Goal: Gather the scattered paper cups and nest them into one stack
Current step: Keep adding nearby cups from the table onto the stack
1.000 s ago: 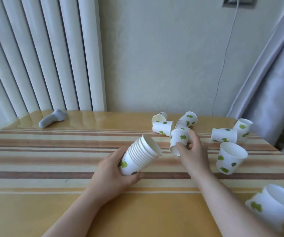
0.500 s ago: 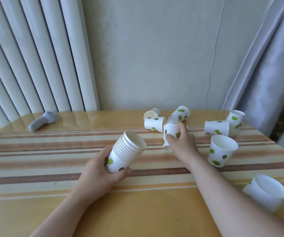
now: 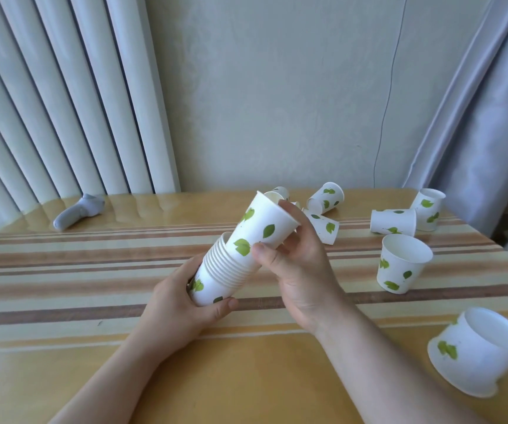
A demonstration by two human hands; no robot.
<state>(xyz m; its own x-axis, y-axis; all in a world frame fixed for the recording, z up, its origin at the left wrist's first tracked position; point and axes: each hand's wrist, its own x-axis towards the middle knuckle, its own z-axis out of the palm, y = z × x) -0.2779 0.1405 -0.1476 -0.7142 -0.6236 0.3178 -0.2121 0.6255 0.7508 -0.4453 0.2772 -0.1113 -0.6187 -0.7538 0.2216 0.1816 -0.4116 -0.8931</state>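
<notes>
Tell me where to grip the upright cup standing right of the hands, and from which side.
Take the upright cup around its side wall below the rim, coming from above and the near side. Its open mouth faces up, walls taper downward, and no other cup touches it.

The single head-worn camera looked forward and steeply down from the person's own eye line, close over both forearms, which entered from the lower edge. It faced the striped table (image 3: pixel 63 270), whose far edge met a pale wall (image 3: pixel 277 102), with a white radiator (image 3: pixel 63 102) at upper left and a curtain (image 3: pixel 476 102) at upper right. Wide-angle bowing bent the edges. No second view shared the scene.
</notes>
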